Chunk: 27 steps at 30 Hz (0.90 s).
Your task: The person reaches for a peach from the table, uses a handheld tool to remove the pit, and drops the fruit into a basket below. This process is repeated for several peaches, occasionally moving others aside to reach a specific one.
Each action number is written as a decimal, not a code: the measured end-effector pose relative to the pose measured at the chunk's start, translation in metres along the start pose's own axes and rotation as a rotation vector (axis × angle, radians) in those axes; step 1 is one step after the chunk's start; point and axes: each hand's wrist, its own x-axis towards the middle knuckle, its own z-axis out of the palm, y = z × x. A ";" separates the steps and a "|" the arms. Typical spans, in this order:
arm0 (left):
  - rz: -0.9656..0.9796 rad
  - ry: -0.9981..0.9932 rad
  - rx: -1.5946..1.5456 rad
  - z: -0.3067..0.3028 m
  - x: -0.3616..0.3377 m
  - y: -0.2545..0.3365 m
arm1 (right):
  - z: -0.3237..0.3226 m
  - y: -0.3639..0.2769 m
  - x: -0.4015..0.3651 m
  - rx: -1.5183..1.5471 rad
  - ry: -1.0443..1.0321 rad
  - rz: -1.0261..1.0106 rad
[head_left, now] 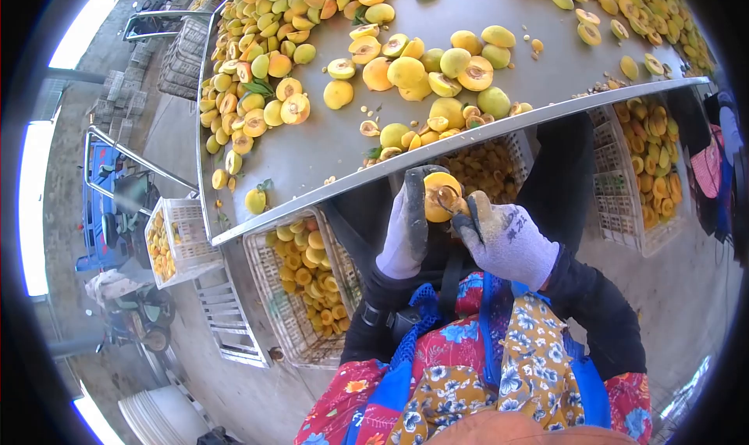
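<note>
My left hand (pixel 406 226), in a pale glove with dark, stained fingers, is closed around a halved yellow peach (pixel 441 196). Its cut face is turned up, with a brownish hollow in the middle. My right hand (pixel 503 238), in a matching glove, is closed and pressed against the fruit's right side. A thin dark curved tool (pixel 448 201) shows over the cut face; its handle is mostly hidden in my right fingers. Both hands are just below the near edge of a metal table (pixel 296 160). Whole and halved peaches (pixel 406 72) lie on the table.
Below the table, a crate (pixel 269 289) of peach halves stands left of my legs and another crate (pixel 616 187) to the right. Cut fruit also lies between my knees. A white basket (pixel 187 226) stands at the table's left corner. A parked tricycle (pixel 117 203) is farther left.
</note>
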 end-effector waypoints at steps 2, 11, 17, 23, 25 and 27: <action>0.132 -0.026 0.141 0.003 -0.004 -0.004 | 0.004 0.001 -0.004 -0.006 -0.015 -0.001; 0.419 0.241 0.581 0.011 -0.011 -0.028 | 0.009 0.001 -0.010 0.180 -0.064 -0.088; 0.492 0.260 0.757 0.017 -0.011 -0.027 | 0.017 0.008 -0.013 0.116 0.008 -0.067; 0.340 0.222 0.513 0.011 -0.012 -0.044 | 0.024 0.011 -0.018 -0.033 0.043 -0.001; 0.389 0.231 0.600 0.014 -0.012 -0.045 | 0.029 0.022 -0.019 -0.157 0.005 -0.117; 0.414 0.238 0.648 0.017 -0.013 -0.042 | 0.027 0.020 -0.022 -0.095 -0.052 -0.033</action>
